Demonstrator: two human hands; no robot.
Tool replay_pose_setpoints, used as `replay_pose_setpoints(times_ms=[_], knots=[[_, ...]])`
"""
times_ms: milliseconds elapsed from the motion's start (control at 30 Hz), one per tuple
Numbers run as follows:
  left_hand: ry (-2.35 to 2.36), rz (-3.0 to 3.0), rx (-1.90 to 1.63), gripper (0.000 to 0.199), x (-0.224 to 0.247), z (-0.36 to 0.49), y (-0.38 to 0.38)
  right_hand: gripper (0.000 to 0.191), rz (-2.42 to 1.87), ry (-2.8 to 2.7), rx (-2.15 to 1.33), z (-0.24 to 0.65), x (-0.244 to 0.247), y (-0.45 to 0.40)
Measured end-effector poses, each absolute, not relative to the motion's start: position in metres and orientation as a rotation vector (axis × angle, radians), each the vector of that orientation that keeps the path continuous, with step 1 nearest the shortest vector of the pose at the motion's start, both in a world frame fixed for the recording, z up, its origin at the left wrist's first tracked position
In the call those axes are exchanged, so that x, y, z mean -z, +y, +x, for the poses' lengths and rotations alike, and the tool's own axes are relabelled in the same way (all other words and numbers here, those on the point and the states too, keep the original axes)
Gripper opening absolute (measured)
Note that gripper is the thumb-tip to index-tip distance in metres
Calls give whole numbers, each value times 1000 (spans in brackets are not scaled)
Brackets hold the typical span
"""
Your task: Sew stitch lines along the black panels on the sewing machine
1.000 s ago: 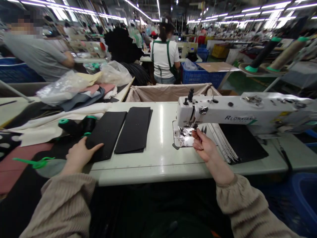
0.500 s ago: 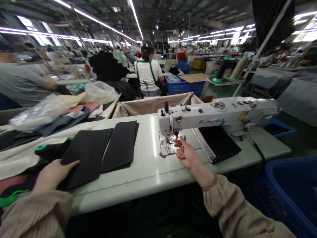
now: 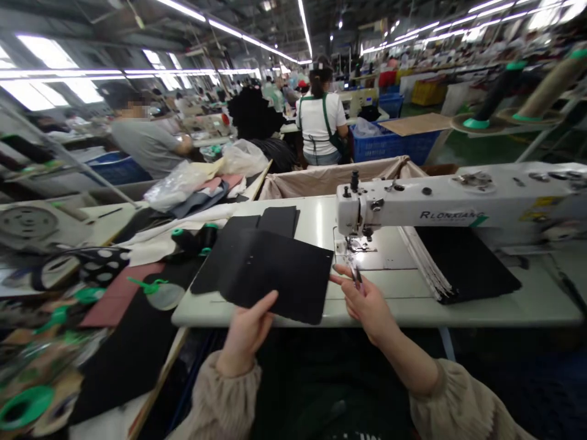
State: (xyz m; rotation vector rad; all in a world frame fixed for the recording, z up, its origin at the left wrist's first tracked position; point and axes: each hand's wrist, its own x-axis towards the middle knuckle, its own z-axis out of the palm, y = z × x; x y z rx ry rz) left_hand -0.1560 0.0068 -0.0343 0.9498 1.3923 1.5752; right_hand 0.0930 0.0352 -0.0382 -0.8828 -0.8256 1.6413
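Note:
My left hand (image 3: 247,333) grips the near edge of a black fabric panel (image 3: 291,275), thumb on top. The panel is raised and tilted over the table's front part, its left side blurred. My right hand (image 3: 369,308) is closed around what look like small thread snips (image 3: 357,278), their tips pointing up. Its index finger reaches the panel's right edge; whether it touches cannot be made out. Just behind that hand is the lit needle area of a white sewing machine (image 3: 440,198). More black panels (image 3: 279,221) lie on the table, behind and left of the raised one.
A stack of black pieces with pale edges (image 3: 477,269) lies under the machine arm. Dark thread spools (image 3: 195,239), fabric scraps and a plastic bag (image 3: 174,186) crowd the left. A cloth-lined bin (image 3: 302,185) stands behind the table. Co-workers sit farther back.
My left hand has lifted a black panel from the left pile and brought it rightward toward my right hand. My right hand has drawn back slightly from the needle area. The view has turned left.

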Motion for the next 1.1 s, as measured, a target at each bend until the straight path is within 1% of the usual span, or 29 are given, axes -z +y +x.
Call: replay_pose_setpoints(times_ms=[67, 100, 167, 233, 333, 433, 667, 833, 1100], knots=[[1376, 858, -1535, 35, 55, -119, -8, 37, -950, -773, -1565, 97, 40, 33], [1285, 747, -1470, 43, 62, -106, -14, 34, -1010, -761, -1518, 101, 42, 31], [1121, 574, -1447, 54, 70, -95, -22, 32, -1116, -782, -1438, 111, 42, 27], [1006, 450, -1524, 58, 70, -98, -25, 34, -1154, -826, -1401, 122, 40, 23], [964, 365, -1667, 50, 65, -110, -22, 40, -1150, -844, -1400, 137, 34, 17], [971, 382, -1673, 44, 62, -114, -20, 42, -1176, -844, -1367, 146, 32, 13], [1076, 421, -1702, 39, 69, -104, -28, 32, -1197, -894, -1291, 150, 34, 9], [1162, 435, -1747, 40, 70, -102, -30, 27, -1242, -929, -1223, 152, 31, 7], [1137, 417, -1683, 49, 70, -98, -41, 31, -1319, -829, -1239, 161, 46, 6]])
